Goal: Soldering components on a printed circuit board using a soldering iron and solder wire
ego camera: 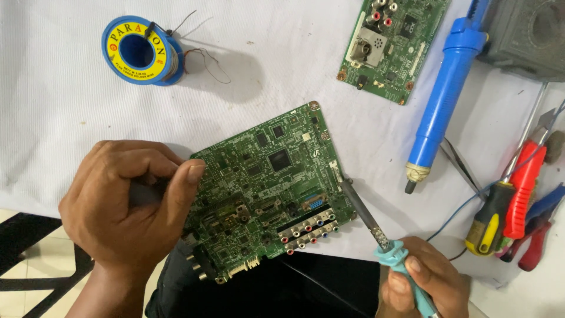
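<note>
A green circuit board (272, 176) lies tilted on the white cloth at the table's front edge. My left hand (126, 200) grips its left edge, thumb on the board's top face, fingers curled around a dark object. My right hand (421, 280) holds a soldering iron (376, 227) by its light-blue handle, its dark metal shaft pointing up-left. The tip touches the board's right edge near a row of coloured round connectors (306, 229).
A blue spool of solder wire (140, 51) sits at the back left. A second green circuit board (393, 44) lies at the back. A blue desoldering pump (444, 97), a screwdriver (500, 197), red-handled pliers (527, 194) and a grey box (527, 35) crowd the right side.
</note>
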